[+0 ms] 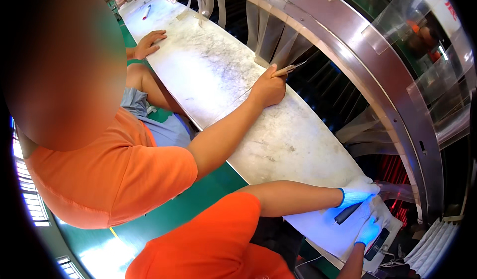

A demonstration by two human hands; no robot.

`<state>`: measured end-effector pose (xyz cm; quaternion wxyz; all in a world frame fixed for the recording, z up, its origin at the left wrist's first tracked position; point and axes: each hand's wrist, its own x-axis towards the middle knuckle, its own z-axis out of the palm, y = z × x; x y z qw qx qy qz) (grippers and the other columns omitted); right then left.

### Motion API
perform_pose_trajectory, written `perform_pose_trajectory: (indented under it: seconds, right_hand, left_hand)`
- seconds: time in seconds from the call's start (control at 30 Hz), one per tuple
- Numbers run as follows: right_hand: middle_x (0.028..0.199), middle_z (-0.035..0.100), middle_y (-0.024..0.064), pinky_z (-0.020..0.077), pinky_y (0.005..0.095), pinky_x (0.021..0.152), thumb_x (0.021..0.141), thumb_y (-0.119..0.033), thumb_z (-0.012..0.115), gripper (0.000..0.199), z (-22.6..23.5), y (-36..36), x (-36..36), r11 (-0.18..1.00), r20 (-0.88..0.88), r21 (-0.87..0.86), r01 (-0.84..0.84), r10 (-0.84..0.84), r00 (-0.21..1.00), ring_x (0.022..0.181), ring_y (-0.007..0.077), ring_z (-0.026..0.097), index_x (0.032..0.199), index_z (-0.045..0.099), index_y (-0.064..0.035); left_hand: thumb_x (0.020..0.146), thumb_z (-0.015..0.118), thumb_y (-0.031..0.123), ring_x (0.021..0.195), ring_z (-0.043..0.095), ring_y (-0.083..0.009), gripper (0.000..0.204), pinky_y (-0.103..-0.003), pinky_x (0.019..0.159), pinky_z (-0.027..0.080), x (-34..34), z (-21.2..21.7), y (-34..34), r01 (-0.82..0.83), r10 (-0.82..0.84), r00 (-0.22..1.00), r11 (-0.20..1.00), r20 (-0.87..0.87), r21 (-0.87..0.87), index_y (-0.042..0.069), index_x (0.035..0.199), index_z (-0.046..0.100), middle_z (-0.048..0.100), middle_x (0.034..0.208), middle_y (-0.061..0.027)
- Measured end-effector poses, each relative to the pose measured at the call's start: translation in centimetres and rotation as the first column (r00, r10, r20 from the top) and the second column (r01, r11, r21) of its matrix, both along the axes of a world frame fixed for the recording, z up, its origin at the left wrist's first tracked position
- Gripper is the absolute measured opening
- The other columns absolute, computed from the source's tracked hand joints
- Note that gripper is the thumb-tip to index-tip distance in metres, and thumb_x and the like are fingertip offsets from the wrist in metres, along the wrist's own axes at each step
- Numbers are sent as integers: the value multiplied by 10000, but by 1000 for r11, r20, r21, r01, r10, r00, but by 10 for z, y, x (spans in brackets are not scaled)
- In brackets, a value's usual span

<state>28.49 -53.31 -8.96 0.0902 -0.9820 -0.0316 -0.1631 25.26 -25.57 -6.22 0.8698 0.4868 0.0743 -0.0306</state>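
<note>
My left hand (357, 191), in a white glove with a blue cuff, reaches to the far edge of the pale worktable (278, 145) at the lower right. My right hand (368, 232), also gloved, is close beside it, nearer the table's end. Bright bluish light washes out the fingers of both, so I cannot make out a grip. Below my left hand lies a dark, bar-shaped thing (348, 213). Next to my right hand is a flat black device (376, 244). A pale, crumpled-looking area (387, 218) lies beyond the hands; its kind is unclear.
To the left sits a co-worker in orange (114, 184), whose hand (269, 89) grips a wooden-handled tool (283, 71) with a thin metal end. A curved metal machine frame (357, 50) with clear plastic strips (271, 35) borders the table. A marker (146, 12) lies farther off.
</note>
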Motion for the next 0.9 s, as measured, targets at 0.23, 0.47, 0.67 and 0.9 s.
perform_pose_trajectory:
  seconds: [0.23, 0.47, 0.67, 0.9]
  right_hand:
    - [998, 670, 350, 500, 555, 811, 1058, -430, 546, 504, 0, -4, -1, 1000, -14, 10, 12, -11, 1000, 890, 512, 646, 1092, 626, 66]
    - [1149, 692, 334, 539, 576, 866, 1051, -399, 548, 478, -13, -11, -1, 987, -47, -150, 54, -62, 997, 994, 485, 687, 1202, 677, 36]
    - [891, 702, 298, 515, 586, 815, 1001, -433, 620, 459, 8, 6, -17, 997, -14, -11, 81, -81, 997, 860, 494, 676, 965, 688, 19]
    - [821, 679, 267, 508, 570, 741, 995, -430, 627, 427, -24, -6, -4, 999, 142, -10, 32, -31, 989, 768, 475, 657, 917, 657, -12]
  left_hand:
    - [936, 751, 313, 857, 655, -147, 309, -339, 784, 535, -11, 6, 10, 138, -137, 990, 989, 24, -51, 17, 1021, 769, 724, 916, -54]
    - [1012, 691, 278, 742, 619, -132, 201, -313, 680, 517, -16, -4, 3, 123, -147, 989, 901, -27, -416, 80, 988, 711, 656, 800, -21]
    - [1040, 630, 242, 588, 529, -132, 204, -284, 559, 458, -26, 6, 8, 125, -241, 951, 872, -194, -474, 44, 1004, 669, 596, 718, -23]
    - [1054, 652, 289, 624, 552, -115, 225, -271, 600, 473, -22, 2, 3, 174, -265, 932, 926, -249, -334, 95, 945, 686, 622, 762, -10]
